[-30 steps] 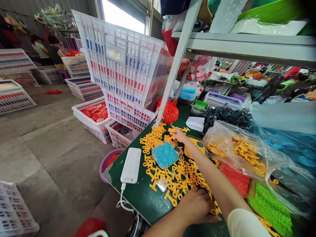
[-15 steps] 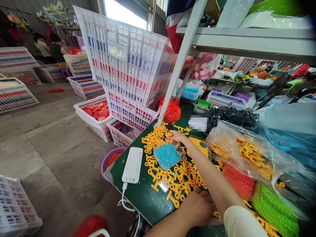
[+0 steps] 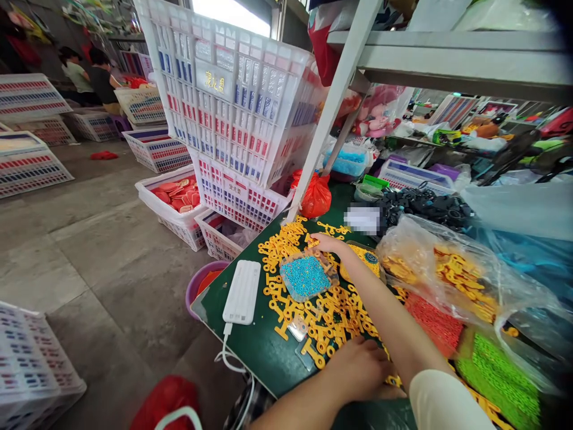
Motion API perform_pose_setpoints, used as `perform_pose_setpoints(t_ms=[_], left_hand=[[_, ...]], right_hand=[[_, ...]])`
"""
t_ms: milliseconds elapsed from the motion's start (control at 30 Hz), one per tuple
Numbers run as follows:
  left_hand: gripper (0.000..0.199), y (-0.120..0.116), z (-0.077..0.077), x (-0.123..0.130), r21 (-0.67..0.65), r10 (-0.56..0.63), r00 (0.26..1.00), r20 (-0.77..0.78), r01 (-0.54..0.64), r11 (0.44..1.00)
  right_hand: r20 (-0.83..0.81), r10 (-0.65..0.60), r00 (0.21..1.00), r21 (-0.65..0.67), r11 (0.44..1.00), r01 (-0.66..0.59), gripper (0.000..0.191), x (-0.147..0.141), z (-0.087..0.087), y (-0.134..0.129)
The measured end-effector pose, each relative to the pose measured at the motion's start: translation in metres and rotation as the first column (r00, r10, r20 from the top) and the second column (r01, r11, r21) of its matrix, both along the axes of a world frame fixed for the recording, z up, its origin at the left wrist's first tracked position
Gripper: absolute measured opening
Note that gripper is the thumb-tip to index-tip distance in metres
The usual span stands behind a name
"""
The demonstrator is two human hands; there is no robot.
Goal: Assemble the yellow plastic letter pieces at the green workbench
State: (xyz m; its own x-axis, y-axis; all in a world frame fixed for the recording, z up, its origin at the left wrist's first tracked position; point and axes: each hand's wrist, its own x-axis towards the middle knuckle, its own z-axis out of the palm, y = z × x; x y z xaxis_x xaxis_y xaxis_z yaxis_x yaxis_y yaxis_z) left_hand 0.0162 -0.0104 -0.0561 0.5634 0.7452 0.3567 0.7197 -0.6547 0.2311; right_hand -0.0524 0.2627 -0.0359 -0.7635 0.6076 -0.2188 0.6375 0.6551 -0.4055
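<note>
My right hand (image 3: 330,242) reaches across the green table and pinches a yellow plastic piece (image 3: 312,240) between thumb and fingers, just beyond a clear tray of blue beads (image 3: 306,277). Nearer to me, my left hand (image 3: 359,365) lies low over the table with its fingers curled. A bit of yellow (image 3: 393,380) shows between its fingers and thumb; the fingers hide most of it. Many yellow T-shaped pieces with ring ends (image 3: 322,325) are spread around the tray. Behind my right forearm is a tray of yellow beads (image 3: 363,258).
A white power bank (image 3: 242,292) with a cable lies at the table's left edge. To the right are red beads (image 3: 434,322), green beads (image 3: 505,370) and a plastic bag of yellow pieces (image 3: 463,278). A shelf post (image 3: 329,113) and stacked crates (image 3: 233,107) rise behind.
The view has tilted slightly, so the scene sits a little higher and to the right. My right hand stays beyond the blue beads with the yellow piece; my left hand has hardly moved.
</note>
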Motion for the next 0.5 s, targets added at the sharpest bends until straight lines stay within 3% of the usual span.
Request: perform_pose_setpoints(t_ms=[167,500], left_hand=[[0.033,0.0007,-0.0036,0.0019,0.005,0.008,1.0,0.022,-0.008,1.0],[0.036,-0.0003,-0.0029,0.0021,-0.019,0.011,0.999,0.045,-0.011,1.0]], right_hand=[[0.042,0.027,0.999,-0.025,0.999,-0.026,0.03,0.0001,0.0049,0.0036],[-0.069,0.017,0.997,0.057,0.998,-0.013,0.033,0.0065,0.0061,-0.0036]])
